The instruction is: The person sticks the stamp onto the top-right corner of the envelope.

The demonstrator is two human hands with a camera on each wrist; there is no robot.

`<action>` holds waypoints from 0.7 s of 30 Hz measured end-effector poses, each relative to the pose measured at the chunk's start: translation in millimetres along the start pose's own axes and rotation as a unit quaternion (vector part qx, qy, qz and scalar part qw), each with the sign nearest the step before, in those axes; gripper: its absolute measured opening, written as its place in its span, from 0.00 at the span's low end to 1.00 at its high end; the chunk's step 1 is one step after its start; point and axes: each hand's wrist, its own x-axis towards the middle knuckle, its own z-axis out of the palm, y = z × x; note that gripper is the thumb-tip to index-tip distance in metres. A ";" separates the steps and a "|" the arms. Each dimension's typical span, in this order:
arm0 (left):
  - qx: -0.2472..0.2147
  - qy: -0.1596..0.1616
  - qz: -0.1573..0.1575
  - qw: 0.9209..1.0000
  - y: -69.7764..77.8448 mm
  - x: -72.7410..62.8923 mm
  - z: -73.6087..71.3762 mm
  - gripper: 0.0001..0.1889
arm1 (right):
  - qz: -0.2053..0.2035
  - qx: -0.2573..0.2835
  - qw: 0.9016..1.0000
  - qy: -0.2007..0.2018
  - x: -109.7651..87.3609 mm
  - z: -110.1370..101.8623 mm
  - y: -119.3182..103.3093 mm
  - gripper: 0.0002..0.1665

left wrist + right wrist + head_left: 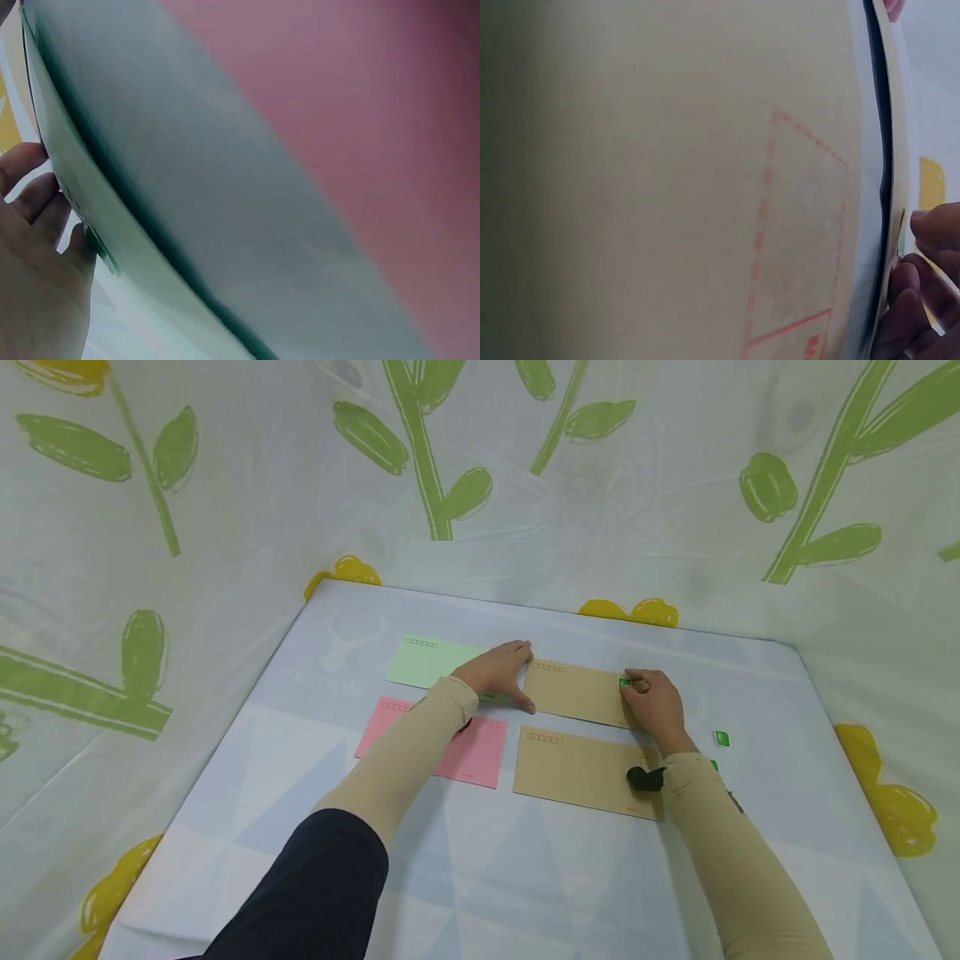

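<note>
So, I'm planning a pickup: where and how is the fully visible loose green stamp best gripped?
Pinch the loose green stamp by its right edge, probably coming from the right: it lies small and flat on the table, with the right hand to its left.

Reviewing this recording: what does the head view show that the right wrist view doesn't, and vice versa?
Head view only: the pink envelope, the light green envelope and a loose green stamp lying on the table.

Right wrist view only: a clear red dashed outline printed on the near brown envelope; the head view is too small to make it out.

Both: the near brown envelope, the far brown envelope, and the right hand with its fingers at a small green stamp there.
</note>
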 end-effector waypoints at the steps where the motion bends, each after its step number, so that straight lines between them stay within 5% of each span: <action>1: -0.001 0.001 -0.001 1.000 0.3 -0.3 -0.3 0.57 | 0.000 0.001 1.000 0.001 -0.1 -0.6 -0.6 0.26; 21: 0.007 -0.004 0.001 1.000 0.4 -0.2 0.0 0.57 | 0.001 -0.009 1.000 0.001 -12.1 -0.7 -14.3 0.27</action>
